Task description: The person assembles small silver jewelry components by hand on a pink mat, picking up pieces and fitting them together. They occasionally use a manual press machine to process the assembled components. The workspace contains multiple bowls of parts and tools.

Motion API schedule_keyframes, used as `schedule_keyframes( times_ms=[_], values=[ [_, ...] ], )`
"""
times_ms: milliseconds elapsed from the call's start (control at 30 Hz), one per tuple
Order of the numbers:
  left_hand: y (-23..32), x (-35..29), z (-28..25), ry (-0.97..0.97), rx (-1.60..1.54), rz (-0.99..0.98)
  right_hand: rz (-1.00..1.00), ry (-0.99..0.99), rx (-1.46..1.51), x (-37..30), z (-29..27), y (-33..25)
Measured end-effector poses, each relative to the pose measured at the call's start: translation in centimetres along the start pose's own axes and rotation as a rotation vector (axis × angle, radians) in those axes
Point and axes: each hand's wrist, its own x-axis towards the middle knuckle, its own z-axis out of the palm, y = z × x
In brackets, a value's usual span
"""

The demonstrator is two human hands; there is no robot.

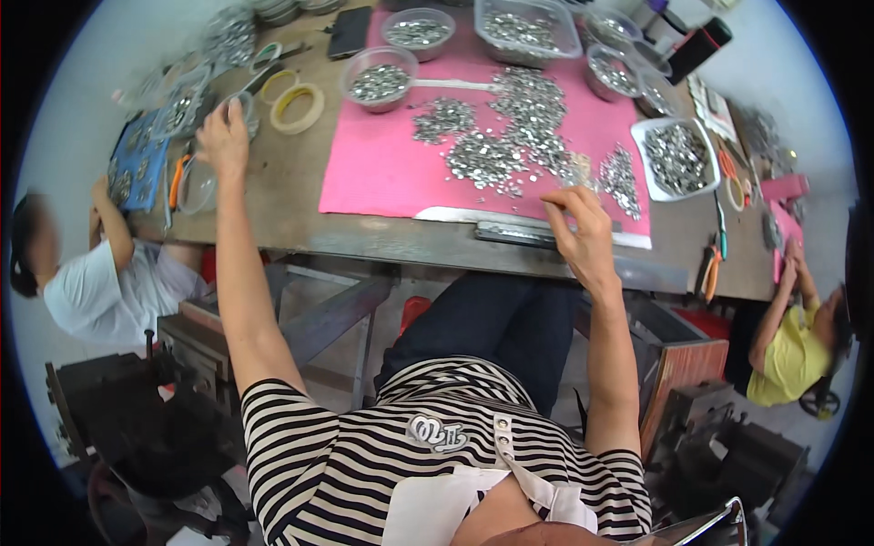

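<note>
My left hand (pixel 224 141) reaches out to the left side of the table, its fingers bent and apart, with nothing visible in them. It is beside a small clear round tub (pixel 243 111). Over the front edge of the pink mat (pixel 373 173), my right hand (pixel 584 235) is closed in a pinch, thumb and index tips close together. Whatever may be between those tips is too small to make out. Loose heaps of small shiny metal pieces (pixel 487 159) lie on the mat in front of it. Just left of the right hand, a dark metal bar (pixel 513 233) lies along the table edge.
Clear tubs (pixel 380 82) of metal pieces stand at the back, and a white square bowl (pixel 675 158) on the right. Tape rolls (pixel 298 109), a phone (pixel 350 33) and orange-handled pliers (pixel 711 276) lie about. A person in white (pixel 109 282) and another in yellow (pixel 787 359) sit nearby.
</note>
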Motion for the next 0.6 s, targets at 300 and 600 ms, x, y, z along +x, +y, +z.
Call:
schedule_keyframes(
  times_ms=[300,600],
  values=[
    [17.9,-14.6,-4.6,-0.686,-0.788,0.475,0.003,-0.229,-0.088,0.9,1.8,0.6],
    [22.1,-19.8,-4.8,-0.798,-0.67,0.667,0.034,-0.235,-0.12,1.4,3.0,1.4]
  ],
)
